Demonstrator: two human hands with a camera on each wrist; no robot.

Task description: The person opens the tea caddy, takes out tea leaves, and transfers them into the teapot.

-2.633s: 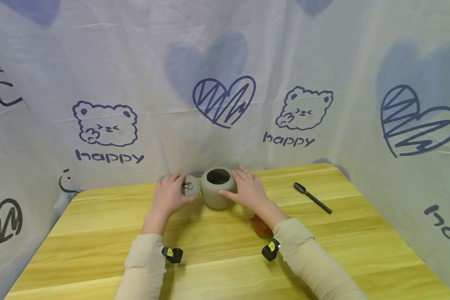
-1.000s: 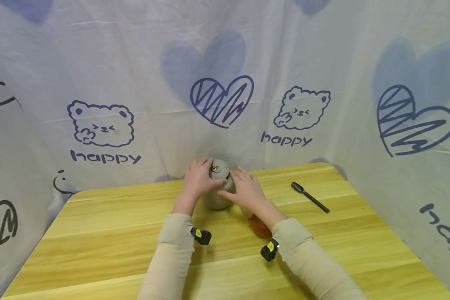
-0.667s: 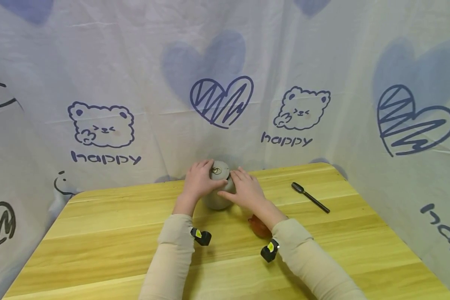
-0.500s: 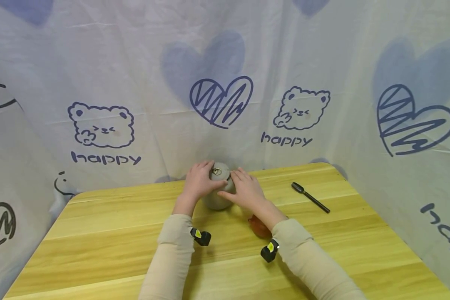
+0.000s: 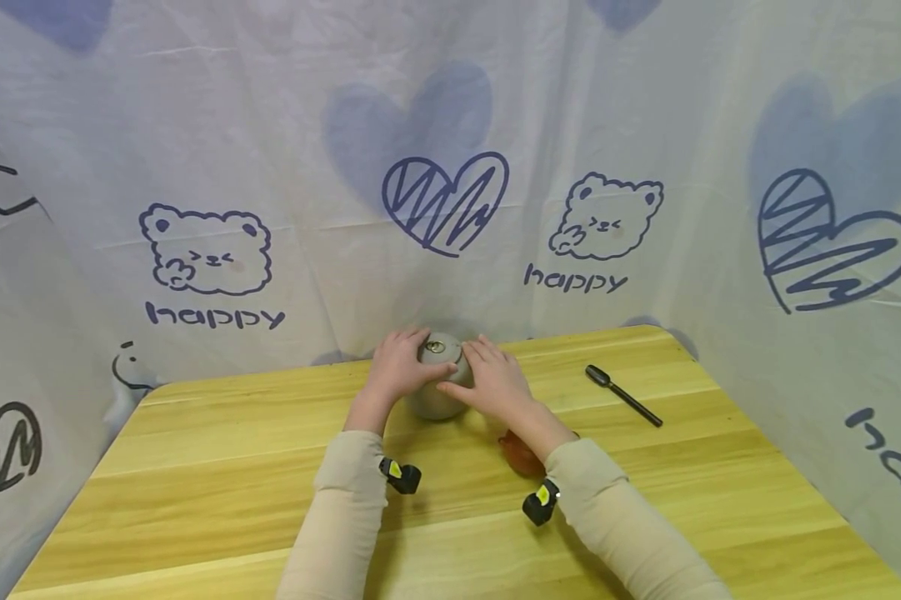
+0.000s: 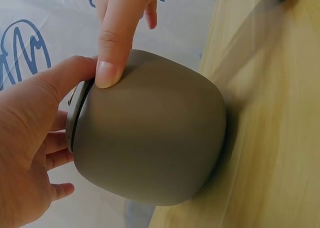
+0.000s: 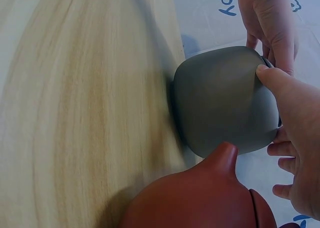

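A grey rounded jar [image 5: 437,402] stands upright near the table's back edge. My left hand [image 5: 399,364] grips the jar's grey lid [image 5: 444,345], which has a small metal ring on top. The lid lies at the jar's mouth, and a thin dark line shows between them in the left wrist view, where the lid [image 6: 75,119] is seen edge-on. Around the jar's right side curls my right hand [image 5: 498,382], its thumb [image 7: 272,78] pressing on the body near the rim. The jar's inside is hidden.
Under my right forearm sits a reddish-brown teapot [image 5: 520,454], its spout [image 7: 222,158] pointing towards the jar in the right wrist view. A black scoop [image 5: 624,396] lies at the right of the wooden table [image 5: 217,467]. Printed cloth [image 5: 307,250] hangs behind and at both sides.
My left hand has carried the lid from beside the jar to above its mouth, then lowered it onto the rim. My right hand has stayed on the jar.
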